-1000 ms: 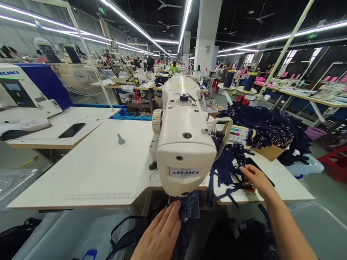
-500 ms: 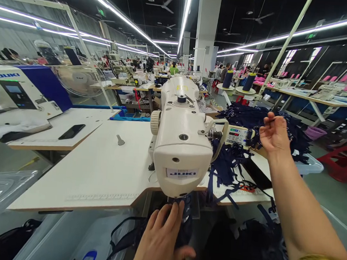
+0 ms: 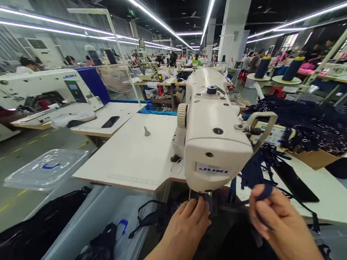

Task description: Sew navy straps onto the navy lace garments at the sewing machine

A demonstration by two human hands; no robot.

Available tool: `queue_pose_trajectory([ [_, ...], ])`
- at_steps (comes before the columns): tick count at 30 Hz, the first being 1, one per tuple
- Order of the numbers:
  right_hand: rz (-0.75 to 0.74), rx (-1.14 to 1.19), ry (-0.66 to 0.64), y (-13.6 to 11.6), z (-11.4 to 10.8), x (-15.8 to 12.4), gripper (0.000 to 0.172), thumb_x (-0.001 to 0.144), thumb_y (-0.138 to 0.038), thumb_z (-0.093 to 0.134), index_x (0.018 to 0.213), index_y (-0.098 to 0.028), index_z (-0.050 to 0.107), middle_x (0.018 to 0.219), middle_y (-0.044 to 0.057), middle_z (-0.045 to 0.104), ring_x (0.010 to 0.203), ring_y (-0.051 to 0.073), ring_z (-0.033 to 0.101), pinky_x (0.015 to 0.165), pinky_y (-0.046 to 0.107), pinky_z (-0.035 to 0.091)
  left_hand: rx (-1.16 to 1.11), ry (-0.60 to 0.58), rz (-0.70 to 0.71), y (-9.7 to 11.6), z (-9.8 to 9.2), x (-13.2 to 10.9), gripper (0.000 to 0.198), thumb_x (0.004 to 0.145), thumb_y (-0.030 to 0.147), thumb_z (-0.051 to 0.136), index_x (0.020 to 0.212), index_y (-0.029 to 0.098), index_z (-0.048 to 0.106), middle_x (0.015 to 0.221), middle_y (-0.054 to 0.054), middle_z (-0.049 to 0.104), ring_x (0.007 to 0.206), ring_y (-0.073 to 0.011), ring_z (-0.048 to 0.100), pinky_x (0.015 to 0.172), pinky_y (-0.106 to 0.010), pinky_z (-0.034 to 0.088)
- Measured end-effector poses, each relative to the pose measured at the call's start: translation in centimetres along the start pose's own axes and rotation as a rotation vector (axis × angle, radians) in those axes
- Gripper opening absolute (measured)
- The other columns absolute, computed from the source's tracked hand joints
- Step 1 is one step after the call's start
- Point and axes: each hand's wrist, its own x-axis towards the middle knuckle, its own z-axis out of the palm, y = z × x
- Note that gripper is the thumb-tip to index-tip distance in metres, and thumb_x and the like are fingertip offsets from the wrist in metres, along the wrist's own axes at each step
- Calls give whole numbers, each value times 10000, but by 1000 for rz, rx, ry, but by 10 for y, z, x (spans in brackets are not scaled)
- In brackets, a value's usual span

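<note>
A white JUKI sewing machine stands in front of me. My left hand is right below its head, fingers close together and bent over dark navy fabric at the needle area. The thumb and most of that fabric are hidden. To the right, my right hand is closed around a short navy strap, which loops over the fingers. A tangle of navy straps lies on the table just beyond this hand.
A phone and a flat grey metal piece lie to the left. Below the table edge stands a clear plastic bin with dark pieces. A large navy strap pile and a long black object are at right.
My right hand has come down and inward from beside the strap pile and now holds a navy strap. My left thumb has drawn in. The view has turned left.
</note>
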Motion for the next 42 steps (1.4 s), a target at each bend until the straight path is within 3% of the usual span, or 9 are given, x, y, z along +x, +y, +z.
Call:
queue_pose_trajectory([
  [2,86,-134,-49,29,9,2,237,868,-442,615,999,-254,557,630,-59,482,424,59,406,395,177,325,-58,-14,17,-1,-1,-2,258,994,203,390,1126,130,600,1128,-70,656,987,-213,614,845,-333,518],
  [5,85,-308,-51,58,16,14,258,871,-474,587,830,-227,526,614,-62,460,498,88,456,491,209,404,-189,-20,55,-5,-3,-9,254,990,173,371,1097,146,599,1139,-65,647,1018,-188,605,889,-308,511],
  [11,20,-517,47,86,22,23,303,837,-493,592,735,-236,470,640,-52,441,595,136,451,582,253,389,-376,69,-5,-16,0,-21,238,986,120,370,1111,126,572,1126,-91,649,1066,-144,612,914,-245,520],
  [19,-18,-586,81,86,35,14,304,822,-476,622,699,-228,496,643,-40,460,619,145,442,604,263,368,-366,146,31,-13,-2,-17,242,982,116,373,1086,110,591,1091,-100,676,1020,-149,646,896,-251,540],
  [24,236,30,-15,81,30,18,231,810,-432,682,875,-229,594,706,-32,540,591,108,481,557,220,415,-380,206,-20,-11,2,-18,199,970,111,414,1069,118,586,1071,-93,679,983,-142,656,871,-234,548],
  [27,283,256,-18,80,29,19,229,804,-384,710,912,-224,586,815,-18,570,634,86,500,612,201,451,-393,239,-25,-11,6,-20,199,956,88,426,1083,122,576,1076,-92,677,1006,-142,650,887,-238,541],
  [31,228,86,-63,81,32,17,211,855,-404,644,949,-228,573,804,-19,562,581,82,455,548,191,414,-373,216,-14,-13,5,-22,206,962,95,416,1081,120,582,1094,-96,674,1027,-143,641,895,-237,534],
  [35,120,-187,-77,84,31,15,210,886,-437,570,988,-253,564,904,-2,584,640,113,482,606,223,442,-302,167,46,-16,0,-24,263,987,122,354,1094,106,593,1129,-105,666,1064,-151,620,881,-235,532],
  [42,79,-454,-83,89,28,20,274,845,-458,586,1015,-245,554,733,-35,488,630,139,460,617,250,432,-192,63,174,-20,-8,-20,268,990,126,356,1116,112,592,1196,-94,634,1121,-135,567,950,-246,485],
])
